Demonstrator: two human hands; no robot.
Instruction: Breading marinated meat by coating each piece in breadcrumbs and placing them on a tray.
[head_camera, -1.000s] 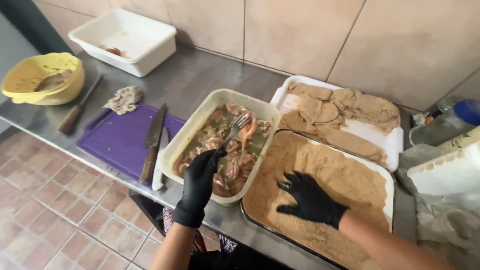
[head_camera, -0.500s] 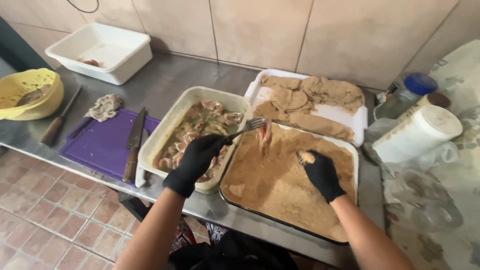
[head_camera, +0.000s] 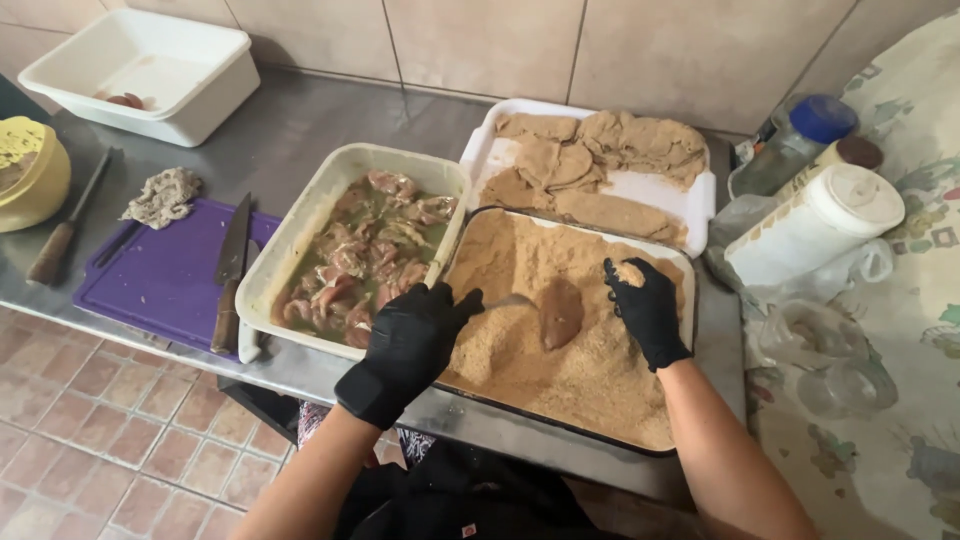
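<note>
Both my hands wear black gloves. My left hand (head_camera: 408, 350) grips a metal fork (head_camera: 507, 301) whose tines reach a wet piece of meat (head_camera: 560, 311) lying on the breadcrumbs. My right hand (head_camera: 645, 308) hovers over the dark tray of breadcrumbs (head_camera: 676, 250), fingers closed on a pinch of crumbs, just right of the meat. To the left stands a cream tub of marinated meat pieces (head_camera: 292, 245). Behind the crumb tray, a white tray (head_camera: 700, 195) carries several breaded cutlets (head_camera: 600, 150).
A purple cutting board (head_camera: 160, 275) with a wooden-handled knife (head_camera: 231, 270) and a scrap pile (head_camera: 162, 196) lies at left. A yellow bowl (head_camera: 35, 175), a second knife (head_camera: 68, 220), a white tub (head_camera: 150, 60), a white container (head_camera: 815, 225) and jars also stand about.
My left hand carried a piece of meat on the fork from the marinade tub and laid it on the breadcrumbs. My right hand took up crumbs beside it.
</note>
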